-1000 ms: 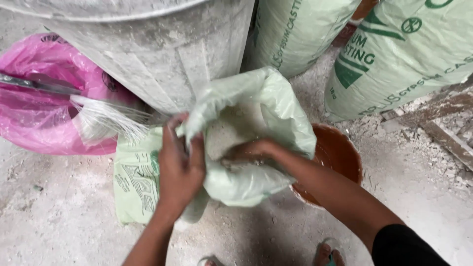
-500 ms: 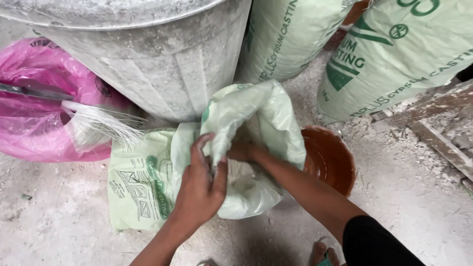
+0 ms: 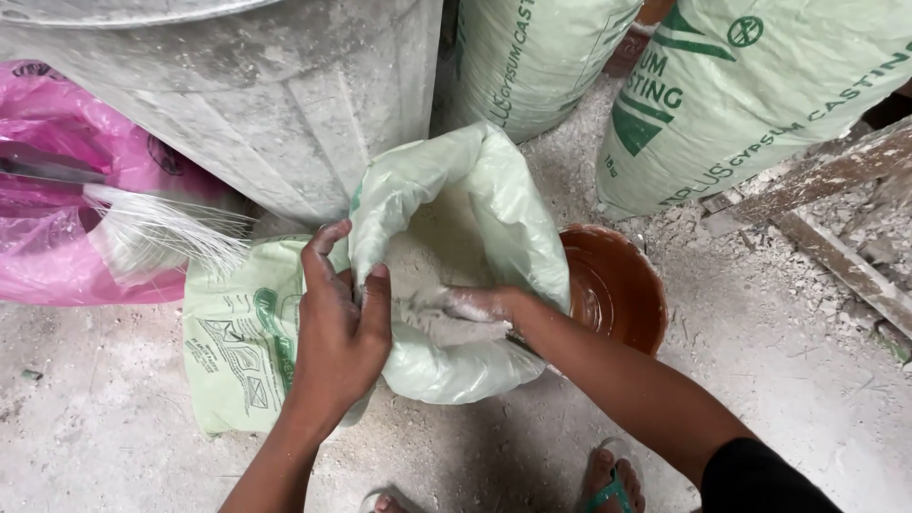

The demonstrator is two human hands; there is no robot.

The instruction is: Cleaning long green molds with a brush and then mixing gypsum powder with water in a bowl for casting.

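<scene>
Left hand [image 3: 340,328]: centre of frame, pinching the near-left rim of the open sack, fingers clenched on the folded plastic; seemingly to keep the mouth spread.
Right hand [image 3: 472,304]: just right of centre, reaching inside the mouth, dusted white, resting on the powder; curled or flat cannot be told, nothing clearly grasped.
Open sack [image 3: 494,204]: centre, pale green plastic, top rolled down and gaping toward the camera, leaning against the drum behind.
Powder [image 3: 427,261]: off-white, fills the lower part of the open sack, under the right hand.
Bowl [image 3: 617,290]: right of centre, round, glossy brown, touching the sack's right side, placed within easy reach.
Flat sack [image 3: 242,332]: left of centre, lying on the floor beside the left wrist, pale green with dark green line drawings and print.
Drum [image 3: 275,95]: upper left, grey, ribbed, powder-streaked.
Pink bag [image 3: 57,228]: left edge, translucent, crumpled.
Brush [image 3: 161,228]: left, pale bristles fanned over the pink bag.
Full sacks [image 3: 760,95]: upper right, upright, pale green with dark green lettering and round emblem.
Floor [image 3: 807,399]: grey, dusty, rubble at right.
</scene>
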